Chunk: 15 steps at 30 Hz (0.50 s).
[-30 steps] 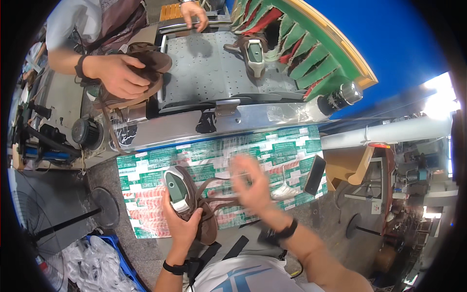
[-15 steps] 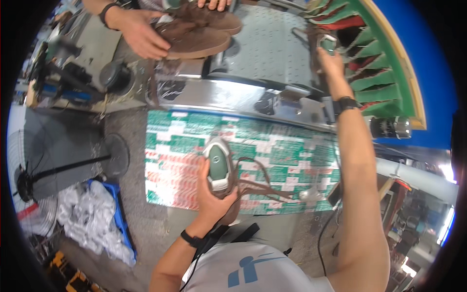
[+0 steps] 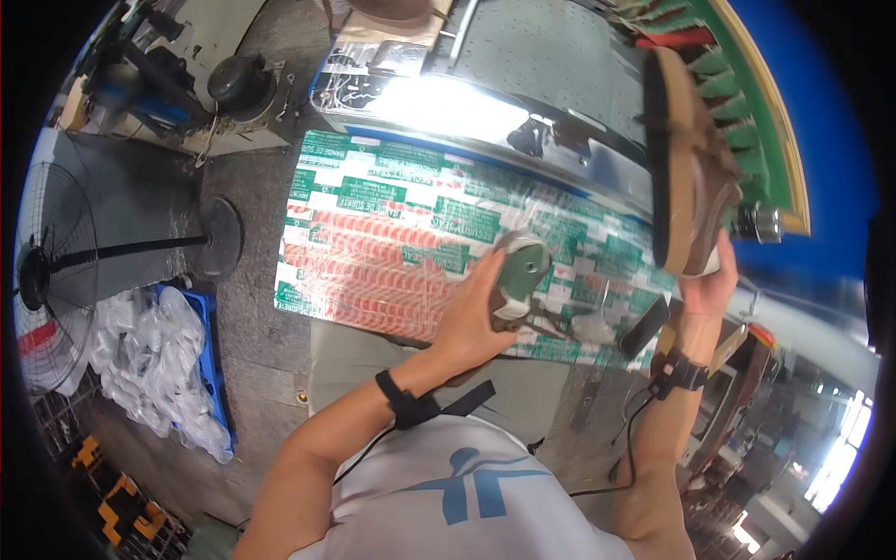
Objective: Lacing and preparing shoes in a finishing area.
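My left hand [image 3: 467, 327] is closed round a brown shoe with a green insole [image 3: 525, 271], its opening facing up above the taped tabletop [image 3: 373, 215]. Laces trail from it toward a small clear plastic piece and a dark flat object [image 3: 644, 325]. On the right, my right hand [image 3: 711, 285] grips a second brown shoe [image 3: 686, 168] by its heel end. That shoe is raised toe up, its tan-edged sole turned left. Part of another brown shoe [image 3: 397, 11] shows at the top edge, on the far side of the metal rail.
Beyond the table runs a grey dotted conveyor bed [image 3: 541, 56] with a shiny metal edge. Green and red strips hang in an opening [image 3: 737, 93] at far right. At left stand a fan [image 3: 61, 252], a blue crate [image 3: 217, 392] of clear plastic bags and a black motor [image 3: 241, 84].
My right hand has drawn its shoe back from the conveyor and raised it. My left hand has moved right with its shoe. The other person's hands have left the view, which has shifted.
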Each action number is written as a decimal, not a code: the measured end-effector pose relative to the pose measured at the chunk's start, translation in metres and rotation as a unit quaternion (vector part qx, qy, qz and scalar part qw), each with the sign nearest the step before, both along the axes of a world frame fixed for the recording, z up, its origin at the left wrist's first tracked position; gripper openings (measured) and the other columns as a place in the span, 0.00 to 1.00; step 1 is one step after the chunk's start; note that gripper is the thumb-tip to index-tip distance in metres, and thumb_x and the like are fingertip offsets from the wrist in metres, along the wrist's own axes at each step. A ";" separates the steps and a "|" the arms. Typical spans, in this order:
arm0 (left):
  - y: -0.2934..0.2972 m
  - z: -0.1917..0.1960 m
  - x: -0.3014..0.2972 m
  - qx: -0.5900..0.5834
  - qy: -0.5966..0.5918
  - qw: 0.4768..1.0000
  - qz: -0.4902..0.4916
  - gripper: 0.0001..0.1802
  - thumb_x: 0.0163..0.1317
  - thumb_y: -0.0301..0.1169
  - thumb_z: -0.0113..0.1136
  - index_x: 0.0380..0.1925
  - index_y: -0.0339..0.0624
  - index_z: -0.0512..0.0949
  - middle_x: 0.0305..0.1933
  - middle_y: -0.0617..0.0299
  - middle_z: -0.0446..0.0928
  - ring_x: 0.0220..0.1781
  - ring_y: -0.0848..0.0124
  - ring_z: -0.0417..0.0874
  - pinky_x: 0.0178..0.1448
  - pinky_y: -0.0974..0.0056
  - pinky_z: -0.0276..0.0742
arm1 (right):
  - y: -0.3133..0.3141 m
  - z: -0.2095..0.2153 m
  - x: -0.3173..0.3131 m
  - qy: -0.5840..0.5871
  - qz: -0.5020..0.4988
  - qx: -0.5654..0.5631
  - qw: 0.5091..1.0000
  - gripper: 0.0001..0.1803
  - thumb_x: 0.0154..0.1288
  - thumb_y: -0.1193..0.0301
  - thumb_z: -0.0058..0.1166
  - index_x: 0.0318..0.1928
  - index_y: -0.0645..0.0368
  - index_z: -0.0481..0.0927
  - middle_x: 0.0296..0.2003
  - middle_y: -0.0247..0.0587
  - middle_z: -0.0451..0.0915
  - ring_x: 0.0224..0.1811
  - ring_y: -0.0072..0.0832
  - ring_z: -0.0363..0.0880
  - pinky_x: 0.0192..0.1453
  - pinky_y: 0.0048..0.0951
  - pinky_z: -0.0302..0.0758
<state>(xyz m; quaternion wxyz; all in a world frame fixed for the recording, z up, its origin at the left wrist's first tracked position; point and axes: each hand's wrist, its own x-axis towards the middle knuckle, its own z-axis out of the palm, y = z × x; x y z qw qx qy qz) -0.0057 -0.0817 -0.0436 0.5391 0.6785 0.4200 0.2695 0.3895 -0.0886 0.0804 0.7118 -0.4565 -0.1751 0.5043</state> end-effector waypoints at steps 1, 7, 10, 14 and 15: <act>-0.007 -0.001 0.006 0.005 -0.016 1.000 -0.004 0.61 0.54 0.33 0.83 0.86 0.38 0.57 0.86 0.36 0.63 0.86 0.38 0.65 0.88 0.46 0.62 | -0.018 -0.007 -0.009 0.001 0.033 0.014 0.999 0.26 0.83 0.65 0.58 0.72 0.68 0.77 0.65 0.50 0.86 0.66 0.43 0.87 0.73 0.47 0.83; -0.039 0.068 -0.044 0.305 0.001 0.951 -0.053 0.56 0.58 0.32 0.82 0.83 0.34 0.60 0.85 0.31 0.61 0.87 0.34 0.62 0.88 0.32 0.54 | -0.013 0.003 -0.132 -0.157 0.247 -0.118 0.949 0.33 0.72 0.69 0.70 0.73 0.69 0.79 0.60 0.47 0.89 0.59 0.34 0.88 0.68 0.36 0.82; -0.059 0.081 -0.091 0.386 0.058 0.918 0.067 0.57 0.59 0.35 0.84 0.83 0.32 0.61 0.88 0.30 0.55 0.88 0.29 0.55 0.88 0.29 0.48 | 0.045 0.001 -0.188 -0.383 0.462 0.017 0.800 0.32 0.69 0.68 0.72 0.71 0.64 0.83 0.56 0.44 0.91 0.54 0.32 0.88 0.62 0.32 0.82; -0.042 0.045 -0.124 0.284 0.224 0.929 0.082 0.69 0.56 0.40 0.88 0.87 0.30 0.49 0.89 0.27 0.47 0.91 0.30 0.46 0.91 0.31 0.39 | 0.095 -0.053 -0.236 -0.534 0.445 0.146 0.704 0.28 0.65 0.76 0.67 0.67 0.56 0.88 0.52 0.53 0.93 0.55 0.47 0.91 0.60 0.43 0.85; -0.040 0.029 -0.134 0.261 0.243 0.931 0.079 0.70 0.54 0.37 0.88 0.87 0.31 0.48 0.89 0.28 0.48 0.91 0.32 0.48 0.91 0.34 0.39 | 0.090 -0.038 -0.249 -0.614 0.392 0.079 0.681 0.24 0.65 0.77 0.65 0.63 0.57 0.89 0.56 0.53 0.91 0.59 0.54 0.88 0.64 0.47 0.83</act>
